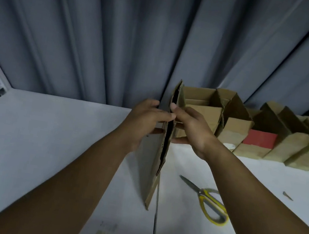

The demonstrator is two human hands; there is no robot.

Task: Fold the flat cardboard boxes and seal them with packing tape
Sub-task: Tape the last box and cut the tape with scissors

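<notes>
A flat brown cardboard box [156, 169] stands on edge above the white table [46, 130], seen almost edge-on, with a narrow dark gap between its two layers. My left hand [145, 119] grips its left face, fingers curled over the top edge. My right hand [190, 128] holds the right face, thumb on the upper edge and fingers under the flap. No packing tape is visible.
A row of opened cardboard boxes [268, 131] lines the back right of the table, one with a red panel [260, 138]. Yellow-handled scissors [207, 200] lie to the right of my arms. A small brown scrap [287, 195] lies far right. Grey curtains [122, 31] hang behind.
</notes>
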